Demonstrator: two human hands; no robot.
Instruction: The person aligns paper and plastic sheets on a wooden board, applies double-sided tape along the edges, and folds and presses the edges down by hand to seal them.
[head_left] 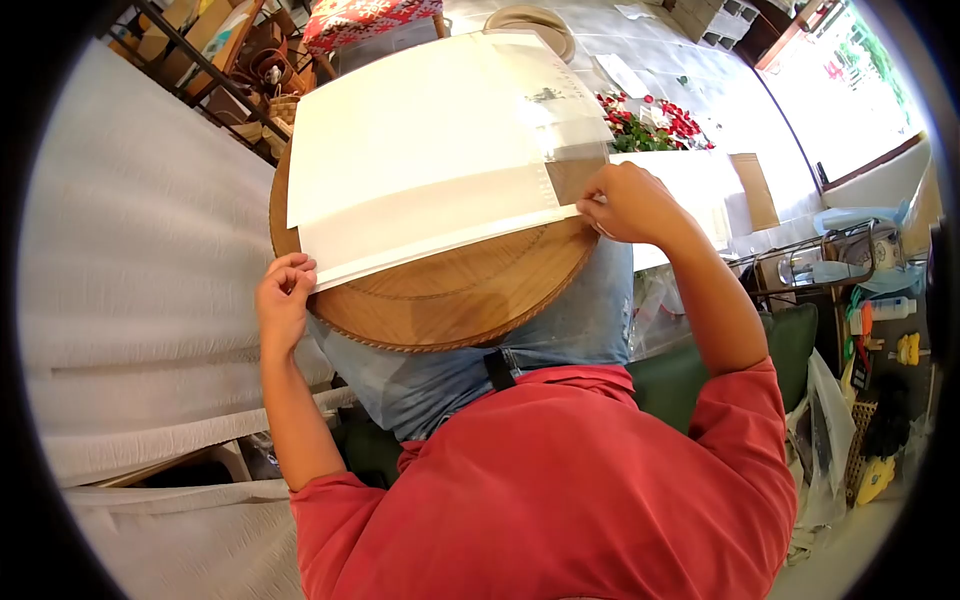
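Note:
A long narrow white strip [440,246] runs along the near edge of a pale translucent sheet [400,215]. At its left end my left hand [284,290] pinches it between thumb and fingers. My right hand [625,203] grips the other end, thumb and fingertips closed on it. Beyond the strip lie large white sheets [400,130], overlapping one another, with a clear film at their right side bearing dark print. Under everything is a round wooden tabletop [450,305] with a ridged rim, close above my lap.
Red flowers with green leaves [650,125] lie past the table on the right. A brown cardboard piece [754,190] rests on white sheeting nearby. White cloth [150,250] hangs at the left. A rack [830,255] with bottles and plastic bags stands at the right.

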